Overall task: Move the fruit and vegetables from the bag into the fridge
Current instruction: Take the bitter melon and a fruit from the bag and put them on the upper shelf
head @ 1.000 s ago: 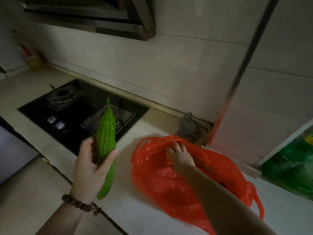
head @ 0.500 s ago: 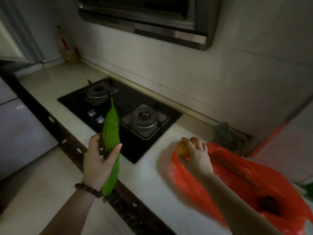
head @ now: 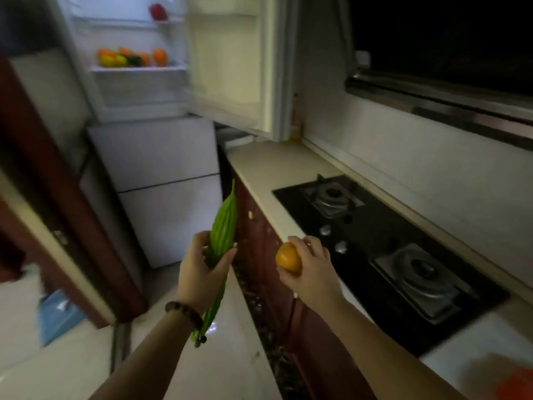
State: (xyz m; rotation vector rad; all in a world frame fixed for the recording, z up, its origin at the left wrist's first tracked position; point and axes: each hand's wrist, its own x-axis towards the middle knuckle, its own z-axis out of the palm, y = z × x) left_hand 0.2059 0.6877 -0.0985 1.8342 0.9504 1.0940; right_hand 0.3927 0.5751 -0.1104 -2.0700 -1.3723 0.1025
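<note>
My left hand (head: 202,272) grips a long green bitter gourd (head: 223,229) upright in front of me, over the floor. My right hand (head: 310,268) holds a small orange fruit (head: 287,258) beside the counter's front edge. The red plastic bag (head: 510,382) lies blurred on the counter at the bottom right corner. The fridge (head: 161,157) stands ahead on the left with its upper door (head: 230,67) swung open. Several orange, yellow and green fruits (head: 131,57) sit on a lit shelf inside, and a red one (head: 158,11) lies on the shelf above.
A black two-burner gas hob (head: 383,249) is set into the pale countertop (head: 277,180) on my right, under a range hood (head: 444,93). Dark red cabinet fronts (head: 259,246) run below the counter. A brown door frame (head: 57,197) and something blue (head: 57,316) are at the left.
My right hand lifted the orange fruit out of the red bag. My view swung left from the bag and hob toward the open fridge. The gourd stays in my left hand.
</note>
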